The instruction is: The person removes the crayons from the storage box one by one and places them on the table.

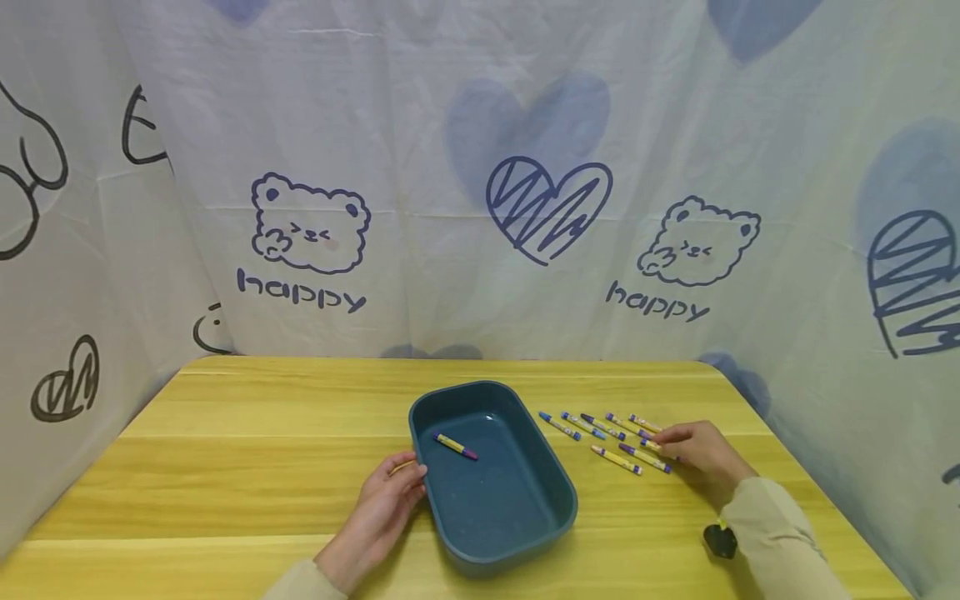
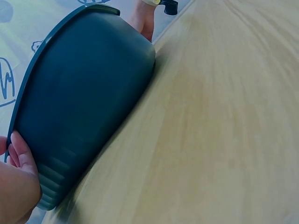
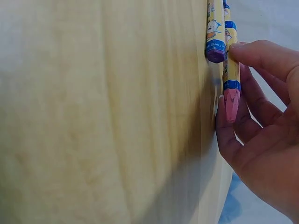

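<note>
On the table stands a dark teal plastic bin [image 1: 498, 504] with rounded corners. One yellow-wrapped crayon [image 1: 455, 447] lies inside it. My left hand [image 1: 386, 504] grips the bin's left rim; the left wrist view shows fingers at the rim and the bin's outer wall [image 2: 88, 84]. To the right of the bin, my right hand [image 1: 705, 458] pinches a pink-tipped crayon [image 3: 231, 72] between thumb and fingers, low over the table. Close beside that one is a purple-ended crayon [image 3: 215, 42]. Several more crayons [image 1: 617, 460] lie loosely scattered between the bin and my right hand.
The wooden table [image 1: 247, 467] reaches back to a pale cloth backdrop [image 1: 420, 275] printed with hearts and bears. Similar cloth hangs along both sides. A small black object [image 1: 720, 541] is at my right wrist.
</note>
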Tool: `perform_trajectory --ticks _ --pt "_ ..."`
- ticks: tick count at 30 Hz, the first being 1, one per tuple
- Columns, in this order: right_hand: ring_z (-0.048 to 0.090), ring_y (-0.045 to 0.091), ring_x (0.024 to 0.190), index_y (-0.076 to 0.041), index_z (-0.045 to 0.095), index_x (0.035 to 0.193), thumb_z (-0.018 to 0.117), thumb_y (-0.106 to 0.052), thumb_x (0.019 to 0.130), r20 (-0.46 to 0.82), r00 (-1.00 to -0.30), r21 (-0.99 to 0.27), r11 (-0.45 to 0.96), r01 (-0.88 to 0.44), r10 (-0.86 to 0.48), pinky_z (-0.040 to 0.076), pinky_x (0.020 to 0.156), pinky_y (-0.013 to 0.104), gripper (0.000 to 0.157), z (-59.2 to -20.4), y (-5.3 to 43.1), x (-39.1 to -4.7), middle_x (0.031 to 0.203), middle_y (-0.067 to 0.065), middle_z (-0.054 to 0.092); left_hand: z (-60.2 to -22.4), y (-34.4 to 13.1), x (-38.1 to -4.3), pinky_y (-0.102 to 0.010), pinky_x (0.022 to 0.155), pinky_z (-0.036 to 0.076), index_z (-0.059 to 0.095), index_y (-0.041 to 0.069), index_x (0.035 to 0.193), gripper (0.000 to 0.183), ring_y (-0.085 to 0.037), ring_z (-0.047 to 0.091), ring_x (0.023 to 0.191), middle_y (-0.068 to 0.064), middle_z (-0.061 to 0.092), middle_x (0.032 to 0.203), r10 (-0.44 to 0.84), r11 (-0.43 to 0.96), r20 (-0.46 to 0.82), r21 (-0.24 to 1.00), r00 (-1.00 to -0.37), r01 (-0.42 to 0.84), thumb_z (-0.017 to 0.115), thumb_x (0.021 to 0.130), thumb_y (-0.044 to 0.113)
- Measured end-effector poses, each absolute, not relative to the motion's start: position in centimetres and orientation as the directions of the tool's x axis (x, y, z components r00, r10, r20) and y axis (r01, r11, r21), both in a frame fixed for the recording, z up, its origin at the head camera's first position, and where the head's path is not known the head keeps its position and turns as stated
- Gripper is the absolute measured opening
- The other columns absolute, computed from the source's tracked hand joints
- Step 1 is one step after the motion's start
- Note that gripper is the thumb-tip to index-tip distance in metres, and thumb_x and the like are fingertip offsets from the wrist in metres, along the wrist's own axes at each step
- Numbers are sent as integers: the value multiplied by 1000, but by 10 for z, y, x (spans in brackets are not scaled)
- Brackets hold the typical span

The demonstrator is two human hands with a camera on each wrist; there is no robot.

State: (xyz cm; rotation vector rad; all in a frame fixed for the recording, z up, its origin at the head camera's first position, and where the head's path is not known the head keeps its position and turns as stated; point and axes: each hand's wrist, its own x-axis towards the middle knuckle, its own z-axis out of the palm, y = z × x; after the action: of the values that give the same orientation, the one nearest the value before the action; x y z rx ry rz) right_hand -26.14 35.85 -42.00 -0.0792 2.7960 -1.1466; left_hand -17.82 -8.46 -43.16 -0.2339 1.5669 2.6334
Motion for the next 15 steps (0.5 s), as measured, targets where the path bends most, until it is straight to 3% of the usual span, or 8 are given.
perform_trajectory --ticks 9,15 --pt "59 19 86 6 68 108 68 -6 87 -109 -990 -716 698 17 -87 51 68 32 25 -423 359 -262 108 22 65 -431 -85 -178 -20 71 48 45 -3 109 18 -11 54 78 -3 53 88 -18 -485 -165 864 -986 -136 51 92 -5" --pt "54 16 72 8 67 107 68 -5 86 -103 -991 -742 670 16 -91 48 60 28 25 -425 359 -262 100 15 67 -431 -85 -178 -20 71 47 45 -3 110 19 -11 54 78 -3 53 88 -16 -483 -165 865 -986 -137 52 92 -5"
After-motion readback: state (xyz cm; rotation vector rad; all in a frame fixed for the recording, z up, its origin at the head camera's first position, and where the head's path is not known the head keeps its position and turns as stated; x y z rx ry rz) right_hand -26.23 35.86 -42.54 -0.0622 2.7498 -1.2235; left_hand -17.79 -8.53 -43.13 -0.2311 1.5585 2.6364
